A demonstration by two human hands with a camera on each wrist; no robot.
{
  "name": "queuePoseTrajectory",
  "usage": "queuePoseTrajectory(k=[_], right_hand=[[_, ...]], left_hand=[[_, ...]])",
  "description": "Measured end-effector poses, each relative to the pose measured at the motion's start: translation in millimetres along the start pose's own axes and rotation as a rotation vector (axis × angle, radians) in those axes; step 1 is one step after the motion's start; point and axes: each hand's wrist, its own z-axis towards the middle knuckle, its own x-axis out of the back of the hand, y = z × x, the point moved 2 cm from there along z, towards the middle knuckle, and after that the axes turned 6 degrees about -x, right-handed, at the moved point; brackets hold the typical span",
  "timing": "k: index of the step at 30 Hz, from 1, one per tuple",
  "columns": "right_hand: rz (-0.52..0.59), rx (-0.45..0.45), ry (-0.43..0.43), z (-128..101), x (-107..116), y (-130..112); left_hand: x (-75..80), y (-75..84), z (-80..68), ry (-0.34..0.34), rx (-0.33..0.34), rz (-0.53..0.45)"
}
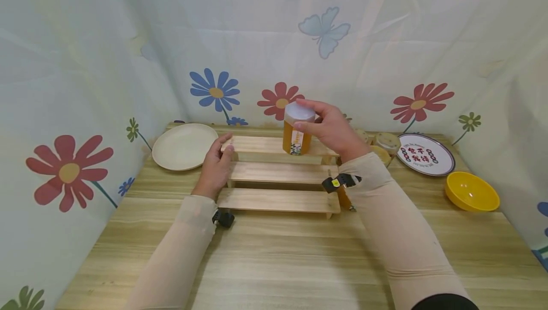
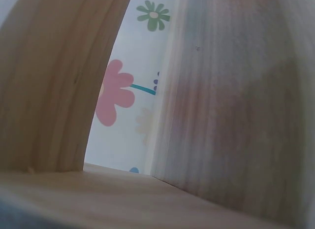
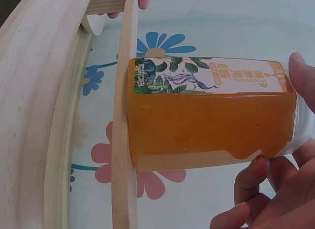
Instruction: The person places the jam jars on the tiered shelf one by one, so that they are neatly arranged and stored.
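A three-step wooden display rack (image 1: 278, 173) stands on the table, its steps rising toward the back. My right hand (image 1: 331, 127) holds a jar of amber honey-like liquid (image 1: 291, 134) by its white lid, thumb on one side and fingers on the other. The jar is upright, with a printed label (image 3: 192, 76), and its base meets the top step (image 3: 125, 111). My left hand (image 1: 216, 167) grips the left end of the rack at the top step. From the left wrist only the rack's boards (image 2: 221, 106) show up close; that hand's fingers are hidden there.
A cream plate (image 1: 184, 146) lies at the back left. Several lidded jars (image 1: 387, 142) stand behind my right forearm, partly hidden. Farther right are a white plate with red writing (image 1: 425, 154) and a yellow bowl (image 1: 472, 191). A flowered curtain (image 1: 257, 48) hangs behind the table.
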Motion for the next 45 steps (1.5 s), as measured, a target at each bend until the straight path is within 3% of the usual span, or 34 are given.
queuePoseTrajectory(k=[19,35,43,45], right_hand=[[0.020,0.041,-0.005,3.3,-10.8,-5.7],[0.019,0.070,-0.031,7.7,-21.4,-9.5],[0.028,0.072,-0.028,10.0,-25.9,-11.2],[0.033,0.067,-0.028,10.7,-27.1,-11.3]], left_hand=[[-1.6,-1.6,-1.6,0.015,-0.035,-0.003],[-2.2,-1.3,-0.5,0.012,-0.032,-0.003],[-1.1,7.1,-1.8,-0.015,0.009,-0.012],[-1.6,1.7,-1.0,-0.007,-0.001,-0.010]])
